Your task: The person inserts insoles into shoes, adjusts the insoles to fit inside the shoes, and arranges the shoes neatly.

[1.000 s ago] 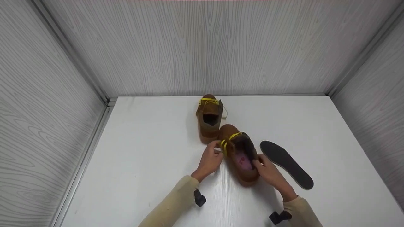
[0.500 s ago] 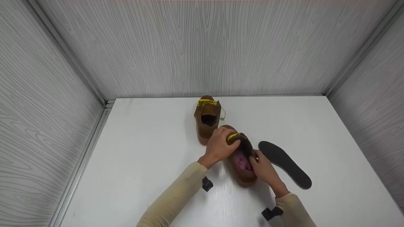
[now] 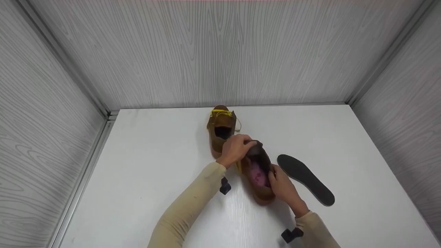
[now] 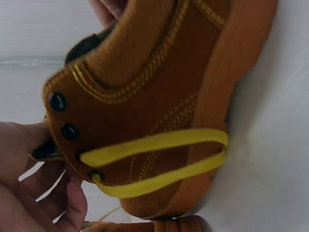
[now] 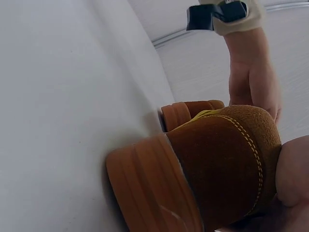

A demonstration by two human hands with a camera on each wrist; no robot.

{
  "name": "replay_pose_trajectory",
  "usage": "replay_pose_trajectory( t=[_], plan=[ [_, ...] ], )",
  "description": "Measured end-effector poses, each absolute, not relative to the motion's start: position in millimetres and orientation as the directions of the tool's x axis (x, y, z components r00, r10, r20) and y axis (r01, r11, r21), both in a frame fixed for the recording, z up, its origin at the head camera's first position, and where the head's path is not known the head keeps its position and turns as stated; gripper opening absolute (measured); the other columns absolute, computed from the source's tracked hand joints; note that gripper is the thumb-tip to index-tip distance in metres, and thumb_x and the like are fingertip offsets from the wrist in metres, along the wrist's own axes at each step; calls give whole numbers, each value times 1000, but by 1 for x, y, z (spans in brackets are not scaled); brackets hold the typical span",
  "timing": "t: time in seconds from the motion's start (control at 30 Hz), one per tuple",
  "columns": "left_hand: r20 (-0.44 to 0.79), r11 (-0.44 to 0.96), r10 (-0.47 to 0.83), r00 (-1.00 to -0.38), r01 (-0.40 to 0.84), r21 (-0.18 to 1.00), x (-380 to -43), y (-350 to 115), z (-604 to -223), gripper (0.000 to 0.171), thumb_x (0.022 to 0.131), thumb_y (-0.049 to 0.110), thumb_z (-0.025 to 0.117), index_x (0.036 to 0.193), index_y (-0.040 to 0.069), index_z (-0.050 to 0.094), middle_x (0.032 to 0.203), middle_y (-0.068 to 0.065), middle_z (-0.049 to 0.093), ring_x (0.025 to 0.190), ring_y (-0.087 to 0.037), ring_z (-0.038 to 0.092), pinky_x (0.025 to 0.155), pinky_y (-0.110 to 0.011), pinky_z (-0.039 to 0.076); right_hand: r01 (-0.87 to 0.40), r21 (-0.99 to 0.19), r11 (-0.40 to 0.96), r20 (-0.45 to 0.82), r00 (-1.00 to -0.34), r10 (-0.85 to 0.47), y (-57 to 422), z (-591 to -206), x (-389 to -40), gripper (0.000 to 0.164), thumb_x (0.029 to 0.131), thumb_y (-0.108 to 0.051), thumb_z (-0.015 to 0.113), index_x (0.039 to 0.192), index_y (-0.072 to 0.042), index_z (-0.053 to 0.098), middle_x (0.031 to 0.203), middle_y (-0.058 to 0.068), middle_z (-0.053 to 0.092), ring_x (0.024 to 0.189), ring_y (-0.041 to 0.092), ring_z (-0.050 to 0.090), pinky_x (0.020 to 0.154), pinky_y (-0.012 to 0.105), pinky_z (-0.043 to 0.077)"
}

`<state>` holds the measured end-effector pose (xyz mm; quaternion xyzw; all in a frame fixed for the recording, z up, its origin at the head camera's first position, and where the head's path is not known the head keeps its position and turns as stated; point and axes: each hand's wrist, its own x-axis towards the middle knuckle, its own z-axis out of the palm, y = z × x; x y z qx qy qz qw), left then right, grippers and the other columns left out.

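Note:
A brown suede work shoe (image 3: 263,199) stands on the white table with its opening toward me and a pink lining (image 3: 257,175) showing inside. My left hand (image 3: 235,148) pinches the shoe's tongue (image 4: 46,151) at the top of the lacing. A yellow lace (image 4: 159,142) loops down the side from the lower eyelets. My right hand (image 3: 283,185) grips the collar at the right rear, thumb toward the inside. In the right wrist view the shoe's heel (image 5: 149,186) fills the middle, and that hand's fingers are partly cut off.
A second brown shoe (image 3: 221,120) with yellow laces stands just behind, partly covered by my left hand. To the right lies a dark insole (image 3: 306,177) flat on the table (image 3: 155,155). Grey wood-grain panels (image 3: 220,51) close off the back and both sides.
My left hand has moved from the laces on the shoe's left side up to the tongue, and the tongue now stands lifted. My right hand keeps its hold on the collar.

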<state>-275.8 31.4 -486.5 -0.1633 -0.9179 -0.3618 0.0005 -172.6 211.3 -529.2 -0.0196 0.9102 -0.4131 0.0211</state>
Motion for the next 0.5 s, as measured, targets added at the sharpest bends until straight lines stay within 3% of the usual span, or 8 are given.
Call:
replay_pose_trajectory(
  t=[0.23, 0.5],
  plan=[
    [177, 688, 251, -952, 304, 659, -292, 29, -504, 23, 93, 35, 61, 89, 16, 72, 84, 5, 67, 72, -12, 57, 66, -30, 46, 7, -740, 672, -47, -998, -42, 209, -531, -171, 40, 101, -16, 40, 134, 5, 45, 133, 23, 50, 125, 36, 45, 101, 52, 34],
    [211, 713, 263, -942, 337, 615, -299, 32, -513, 19, 91, 29, 66, 87, 13, 75, 81, 3, 69, 71, -12, 61, 64, -31, 49, -28, -757, 653, -1, -999, -45, 215, -535, -169, 37, 101, -13, 40, 132, 7, 47, 130, 24, 52, 123, 37, 47, 99, 51, 36]
  ],
)
